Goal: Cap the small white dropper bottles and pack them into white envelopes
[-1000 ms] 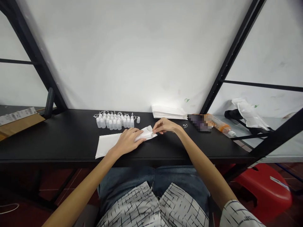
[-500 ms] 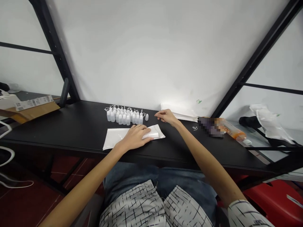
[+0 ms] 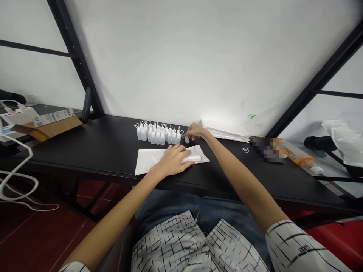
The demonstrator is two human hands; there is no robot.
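From the head view, I see the right hand (image 3: 194, 131) at the far side of the black surface (image 3: 107, 151), fingers drawn close together at a small, frosted white plastic bottle (image 3: 186, 139). The fingertips seem to touch its upper end, but I cannot tell whether that grip has closed on it. The bottle sits just right of a cluster of similar bottles (image 3: 158, 136) with looped white strings. Nearer, the left hand (image 3: 174, 158) lies palm down across a flat white packet (image 3: 146, 159), fingers loosely spread, resting on it rather than wrapped round it; a shiny, clear-looking bundle shows at the packet's right end.

The bottle looks light, smooth and a little slippery, probably soft-walled; a gentle pinch at the shoulder should suit it. The packet looks thin and floppy, best held flat by its edge.
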